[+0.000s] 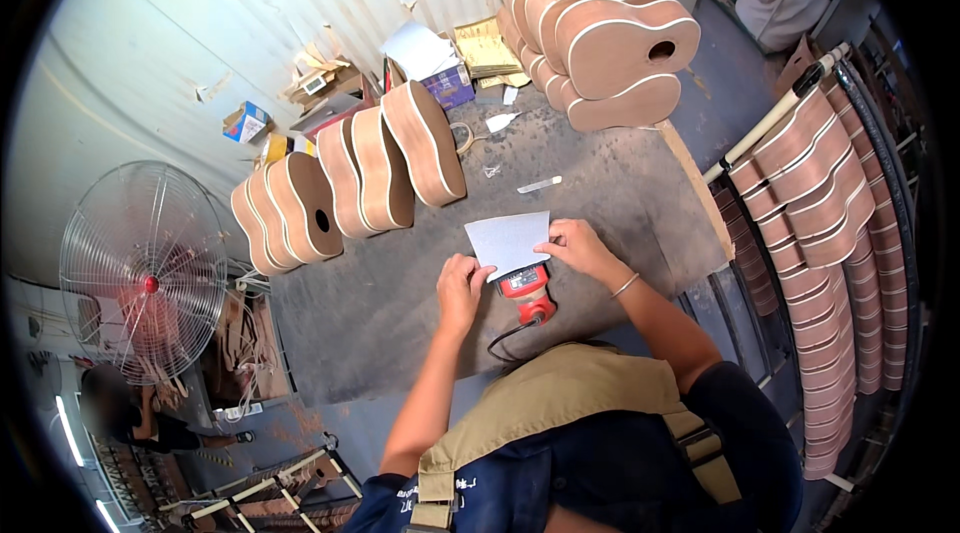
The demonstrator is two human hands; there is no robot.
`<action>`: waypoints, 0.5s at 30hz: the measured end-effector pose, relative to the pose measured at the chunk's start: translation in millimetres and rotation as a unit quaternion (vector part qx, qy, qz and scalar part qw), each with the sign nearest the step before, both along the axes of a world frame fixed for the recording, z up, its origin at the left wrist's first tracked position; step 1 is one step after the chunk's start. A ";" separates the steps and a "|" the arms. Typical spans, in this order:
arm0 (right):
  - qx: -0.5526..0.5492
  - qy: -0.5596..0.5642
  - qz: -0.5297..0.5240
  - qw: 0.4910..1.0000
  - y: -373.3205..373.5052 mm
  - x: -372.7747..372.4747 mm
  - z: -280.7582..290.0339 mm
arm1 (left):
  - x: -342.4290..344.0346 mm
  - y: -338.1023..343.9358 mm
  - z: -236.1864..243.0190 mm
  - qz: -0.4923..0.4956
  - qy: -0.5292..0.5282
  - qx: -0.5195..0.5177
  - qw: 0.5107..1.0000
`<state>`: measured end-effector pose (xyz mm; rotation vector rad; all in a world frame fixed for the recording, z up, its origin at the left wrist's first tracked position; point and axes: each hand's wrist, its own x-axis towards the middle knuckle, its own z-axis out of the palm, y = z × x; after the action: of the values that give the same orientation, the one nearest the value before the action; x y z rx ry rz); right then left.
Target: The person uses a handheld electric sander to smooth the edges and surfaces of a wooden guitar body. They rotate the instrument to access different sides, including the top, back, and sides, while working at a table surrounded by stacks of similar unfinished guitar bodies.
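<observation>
A pale grey sheet of what looks like sandpaper (pixel 508 233) is stretched between my two hands at the near part of the table. My left hand (pixel 461 291) pinches its lower left corner, thumb on top. At the right edge, my right hand (pixel 580 245) grips it between thumb and fingers. Just below the sheet lies a red and black electric sander (pixel 528 293), its upper end partly covered by the paper. A black cord runs from the sander toward my body.
Guitar bodies stand in a row (pixel 370 168) at the table's left and in a stack (pixel 620 43) at the far right. A small pale strip (pixel 540 185) lies beyond the sheet. Left is a large fan (pixel 150 273); right, a rack of guitar bodies (pixel 820 233). Another person (pixel 140 413) is lower left.
</observation>
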<state>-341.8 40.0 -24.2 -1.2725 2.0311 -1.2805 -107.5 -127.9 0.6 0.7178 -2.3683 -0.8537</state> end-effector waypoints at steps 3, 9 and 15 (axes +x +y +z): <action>0.019 -0.015 0.003 1.000 0.1 1.2 -0.9 | 1.9 -0.6 -4.0 0.004 0.012 -0.003 1.000; -0.041 -0.001 0.018 0.999 4.7 1.6 -9.8 | 8.9 3.5 -12.6 0.002 0.023 0.081 0.996; 0.043 -0.108 -0.004 0.993 -5.8 -3.2 -7.9 | 3.1 -5.3 -27.2 0.068 -0.027 0.176 0.982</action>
<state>-345.0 34.2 -32.1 -1.0388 1.9185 -1.2605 -104.4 -133.3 -26.6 1.0397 -2.2060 -1.2213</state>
